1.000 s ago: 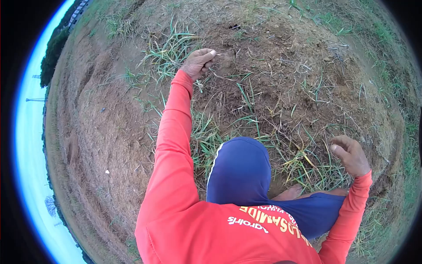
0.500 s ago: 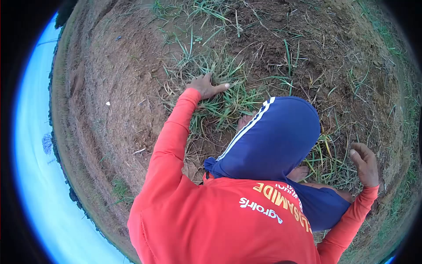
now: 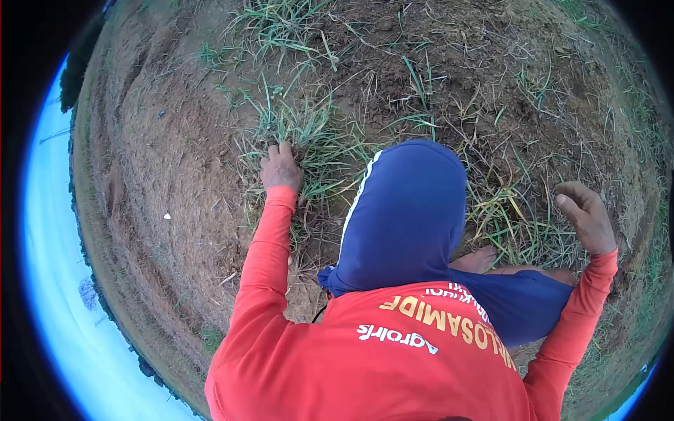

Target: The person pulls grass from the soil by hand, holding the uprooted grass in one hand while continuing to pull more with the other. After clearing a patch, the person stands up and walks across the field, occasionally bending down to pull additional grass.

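Note:
My left hand [image 3: 281,170] is down in a grass tuft [image 3: 305,130], its fingers bent and closed around some of the blades. The fingertips are partly hidden in the grass. My right hand [image 3: 588,217] hangs in the air to the right, above the ground near another grass clump [image 3: 509,210]. Its fingers are loosely curved with the thumb apart, and nothing shows in them. Between the hands rises my bent knee in blue trousers [image 3: 404,203].
Bare brown soil [image 3: 189,175] stretches to the left. More grass [image 3: 281,24] grows at the top, and dry straw and clods [image 3: 484,84] lie at the upper right. A bare foot [image 3: 476,259] shows beside the knee. A small white piece [image 3: 167,217] lies on the soil.
My left hand has gone from spread over the grass to fingers closed in the tuft. My right hand has lifted slightly. The view has shifted, with the knee now further left.

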Available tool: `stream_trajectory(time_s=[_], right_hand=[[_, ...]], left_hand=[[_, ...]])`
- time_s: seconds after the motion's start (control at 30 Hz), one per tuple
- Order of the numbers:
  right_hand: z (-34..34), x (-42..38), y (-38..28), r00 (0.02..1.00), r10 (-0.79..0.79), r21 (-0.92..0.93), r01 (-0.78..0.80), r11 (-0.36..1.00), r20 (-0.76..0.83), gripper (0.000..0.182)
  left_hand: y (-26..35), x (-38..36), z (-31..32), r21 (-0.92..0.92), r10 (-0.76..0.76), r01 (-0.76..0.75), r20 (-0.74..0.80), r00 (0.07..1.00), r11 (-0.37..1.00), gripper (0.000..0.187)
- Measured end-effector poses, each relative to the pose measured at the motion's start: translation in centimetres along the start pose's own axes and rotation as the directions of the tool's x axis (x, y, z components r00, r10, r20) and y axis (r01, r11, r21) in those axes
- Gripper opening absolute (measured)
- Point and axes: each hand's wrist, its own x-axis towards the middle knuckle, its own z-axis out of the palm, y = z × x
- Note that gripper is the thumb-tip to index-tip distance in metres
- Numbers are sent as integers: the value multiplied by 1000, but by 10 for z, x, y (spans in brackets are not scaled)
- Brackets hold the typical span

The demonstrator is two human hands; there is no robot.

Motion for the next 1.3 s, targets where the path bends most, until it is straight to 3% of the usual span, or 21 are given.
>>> stream_trajectory(time_s=[0.07,0.13,0.2,0.3,0.4,0.47,0.5,0.53,0.57,0.6,0.63,0.73,0.8,0.87,0.9,1.0,1.1,1.2,1.3], right_hand=[[-1,-3,4,1000,-21,8,21,1000,-7,35],[-8,-13,6,999,4,-23,-5,1000,-41,34],[-20,-2,17,998,-19,-108,12,994,-65,33],[-22,12,43,998,-68,-142,66,988,-12,33],[-17,27,67,993,-108,-210,114,971,36,33],[-12,44,79,992,-109,-314,122,942,59,31],[-7,51,85,994,-83,-246,96,965,65,31],[-2,59,91,995,-63,-180,75,981,73,30],[7,65,98,995,-46,-114,56,992,86,29],[22,69,108,987,-155,-130,159,979,41,28],[39,74,121,965,-262,-151,258,954,-5,27],[93,78,143,874,-476,-359,415,836,-99,27],[124,73,142,870,-451,-306,382,872,-199,29],[143,73,148,860,-430,-303,347,887,-273,29],[149,76,152,841,-456,-358,346,867,-291,26],[157,78,146,845,-441,-447,283,849,-303,20],[155,79,138,833,-460,-530,251,810,-308,19],[156,85,147,791,-529,-568,294,769,-307,21],[160,80,139,723,-577,-576,303,759,-381,16]], left_hand=[[-16,18,35,95,-70,78,-78,994,992,52],[1,22,37,179,-75,64,55,996,982,51],[14,34,8,135,-123,93,229,966,986,69],[-43,105,29,74,101,-145,423,900,987,96],[-30,123,-41,112,240,-294,344,908,949,97],[37,88,-135,-35,329,-328,137,934,944,76],[57,85,-166,-102,440,-433,57,896,896,77],[90,66,-199,-299,484,-458,16,875,837,74],[124,49,-230,-375,581,-562,-73,810,737,76],[162,26,-257,-549,629,-566,-92,772,615,74],[199,5,-281,-556,678,-623,-138,722,550,68],[284,-39,-310,-537,849,-836,-387,360,110,57],[324,-68,-314,-533,884,-839,-336,326,107,51],[357,-89,-306,-578,885,-771,-171,433,266,46],[357,-61,-287,-500,981,-864,-192,40,-63,52],[361,-50,-267,-491,957,-824,88,275,282,49],[359,-30,-264,-375,908,-827,167,385,419,45],[357,-10,-252,-520,929,-806,-60,366,284,48],[355,-7,-255,-480,927,-819,-29,373,315,49]])
